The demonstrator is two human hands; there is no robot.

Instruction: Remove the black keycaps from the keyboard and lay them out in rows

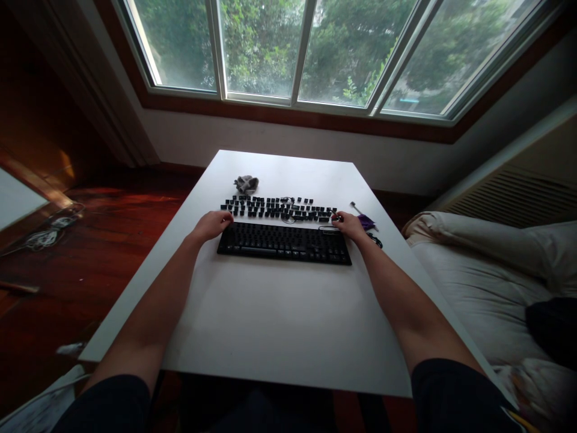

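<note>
A black keyboard (283, 242) lies across the middle of a white table (279, 325). Behind it, several loose black keycaps (279, 208) are laid out in rows. My left hand (211, 225) rests at the keyboard's left end with fingers curled against its far corner. My right hand (349, 225) sits at the keyboard's right far corner, its fingertips pinched on something small beside the last keycaps; I cannot tell what it is. A thin wire loop lies among the keycaps.
A crumpled grey cloth (246, 183) lies behind the keycaps. A purple-handled tool (366, 220) and a black cable (376, 240) lie to the right of my right hand. A bed with pale bedding (487, 282) stands at right, wooden floor at left, windows ahead.
</note>
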